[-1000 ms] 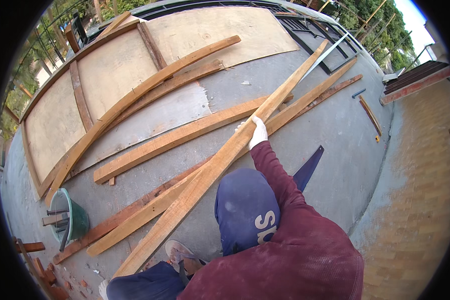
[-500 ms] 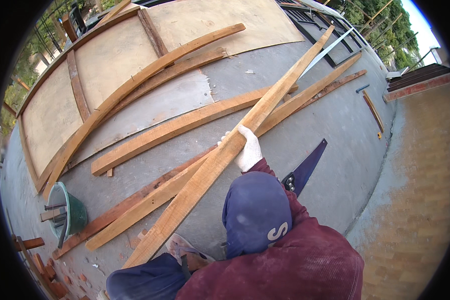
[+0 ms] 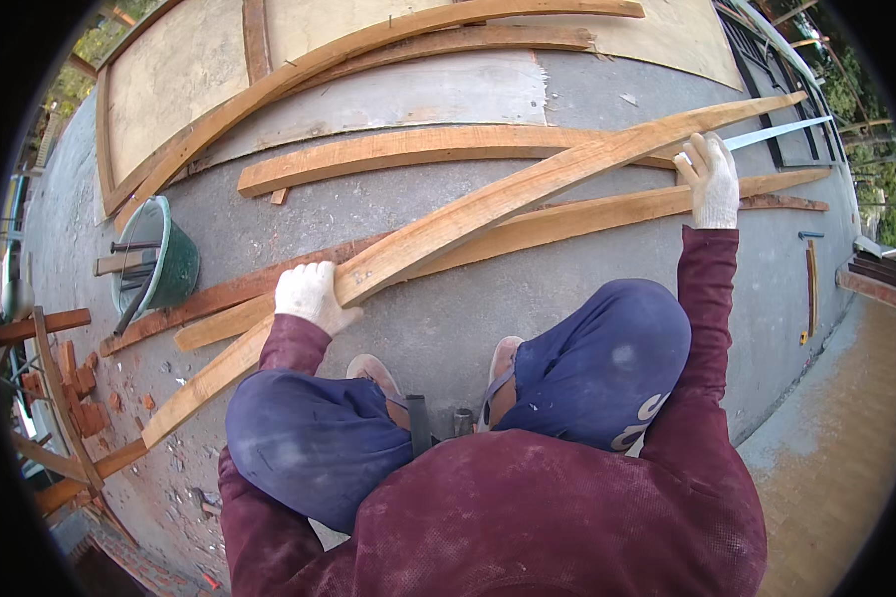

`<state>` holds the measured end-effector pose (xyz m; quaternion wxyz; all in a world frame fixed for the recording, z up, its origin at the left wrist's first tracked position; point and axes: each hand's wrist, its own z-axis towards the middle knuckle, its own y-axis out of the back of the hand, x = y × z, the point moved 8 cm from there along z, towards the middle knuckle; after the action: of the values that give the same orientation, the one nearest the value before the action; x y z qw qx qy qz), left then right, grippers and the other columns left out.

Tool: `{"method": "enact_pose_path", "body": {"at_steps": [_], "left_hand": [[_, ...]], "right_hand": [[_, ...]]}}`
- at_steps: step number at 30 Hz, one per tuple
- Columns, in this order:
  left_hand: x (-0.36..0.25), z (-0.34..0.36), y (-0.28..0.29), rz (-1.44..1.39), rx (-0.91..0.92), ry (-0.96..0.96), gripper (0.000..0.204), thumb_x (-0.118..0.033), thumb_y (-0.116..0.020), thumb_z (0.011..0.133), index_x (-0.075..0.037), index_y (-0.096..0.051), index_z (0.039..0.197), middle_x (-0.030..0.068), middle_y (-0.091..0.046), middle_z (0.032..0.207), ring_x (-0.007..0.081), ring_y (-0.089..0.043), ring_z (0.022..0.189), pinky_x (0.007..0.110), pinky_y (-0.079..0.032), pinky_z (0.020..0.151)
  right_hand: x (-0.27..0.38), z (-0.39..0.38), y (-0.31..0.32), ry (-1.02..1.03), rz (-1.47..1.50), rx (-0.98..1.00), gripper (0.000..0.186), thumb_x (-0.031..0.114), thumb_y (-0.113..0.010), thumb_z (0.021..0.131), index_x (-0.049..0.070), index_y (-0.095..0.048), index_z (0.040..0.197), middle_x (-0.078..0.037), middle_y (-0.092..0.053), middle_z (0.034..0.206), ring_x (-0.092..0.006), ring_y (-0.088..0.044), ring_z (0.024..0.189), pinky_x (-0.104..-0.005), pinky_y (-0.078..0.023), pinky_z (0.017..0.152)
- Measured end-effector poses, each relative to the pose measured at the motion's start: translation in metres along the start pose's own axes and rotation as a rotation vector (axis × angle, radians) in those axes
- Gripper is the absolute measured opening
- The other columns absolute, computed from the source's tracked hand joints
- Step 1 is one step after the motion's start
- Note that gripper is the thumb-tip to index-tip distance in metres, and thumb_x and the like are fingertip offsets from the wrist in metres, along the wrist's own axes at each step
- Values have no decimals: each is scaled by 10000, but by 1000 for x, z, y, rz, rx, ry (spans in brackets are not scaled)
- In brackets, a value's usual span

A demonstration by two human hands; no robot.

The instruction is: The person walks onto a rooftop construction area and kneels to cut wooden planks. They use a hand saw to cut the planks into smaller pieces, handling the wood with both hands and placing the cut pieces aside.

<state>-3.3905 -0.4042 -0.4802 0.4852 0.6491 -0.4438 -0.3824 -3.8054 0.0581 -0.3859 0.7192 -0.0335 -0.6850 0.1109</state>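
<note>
A long wooden plank [image 3: 468, 219] lies slantwise across the other timber in front of my knees. My left hand [image 3: 314, 297], in a white glove, is closed around its nearer part. Farther right, my gloved right hand [image 3: 710, 181] is beside the plank's far part. Its fingers are stretched and apart, with the tips at the lower edge. Under the plank, a second wooden beam [image 3: 558, 231] and a thin reddish strip [image 3: 259, 274] lie on the concrete. A thick wooden beam [image 3: 398, 149] lies just beyond.
A green bucket [image 3: 179, 264] with tools stands at left. Past the beams lie curved planks [image 3: 269, 88] and a framed plywood panel [image 3: 179, 99]. Broken bricks [image 3: 90, 418] are at lower left. A pale metal strip [image 3: 782, 131] lies at far right, and a hammer [image 3: 207, 504] near my left leg.
My view has turned and both knees now show. My right hand has gone from gripping the plank's middle to its far part, fingers opened. My left hand now shows gripping the plank; the handsaw is out of sight.
</note>
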Motion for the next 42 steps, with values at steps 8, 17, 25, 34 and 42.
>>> {"method": "enact_pose_path", "body": {"at_steps": [8, 17, 25, 34, 42], "left_hand": [[-79, 148, 18, -109, 38, -48, 688, -616, -911, 673, -72, -742, 1059, 154, -757, 1023, 319, -723, 1023, 432, -540, 923], [-65, 132, -5, -38, -381, -230, 1192, -498, -963, 602, -122, -420, 1593, 139, -598, 1410, 323, -532, 1331, 545, -315, 1208], [18, 90, -30, -131, -225, 32, 1251, -512, -976, 582, -133, -387, 1619, 167, -585, 1443, 351, -528, 1365, 581, -299, 1226], [22, 49, -32, -171, -442, -162, 1089, -573, -899, 652, -163, -468, 1565, 165, -525, 1520, 402, -429, 1457, 628, -235, 1246], [21, 46, -54, -79, -206, -73, 968, -626, -816, 760, -212, -483, 1570, 96, -557, 1537, 339, -464, 1468, 636, -235, 1253]], "right_hand": [[-95, -126, -44, -443, -670, 416, 511, 224, -643, 1025, -44, -572, 1453, -217, -666, 1380, -283, -662, 1276, -380, -558, 1028], [-135, -151, -120, 600, -1444, 970, 871, 253, -864, 744, 88, -487, 1512, -179, -501, 1526, -406, -470, 1403, -532, -404, 1137], [-183, -138, -132, 341, -1801, 1121, 783, 222, -804, 832, 187, -489, 1548, -77, -630, 1248, -274, -602, 1209, -451, -429, 1059], [-202, -146, -122, 511, -1626, 1148, 484, 32, -728, 721, 144, -645, 1184, -136, -652, 1080, -348, -642, 1070, -498, -500, 895], [-137, -137, -118, 475, -1756, 1159, 553, 22, -724, 738, 64, -614, 1278, -111, -633, 1156, -343, -642, 1069, -471, -572, 893]]}}
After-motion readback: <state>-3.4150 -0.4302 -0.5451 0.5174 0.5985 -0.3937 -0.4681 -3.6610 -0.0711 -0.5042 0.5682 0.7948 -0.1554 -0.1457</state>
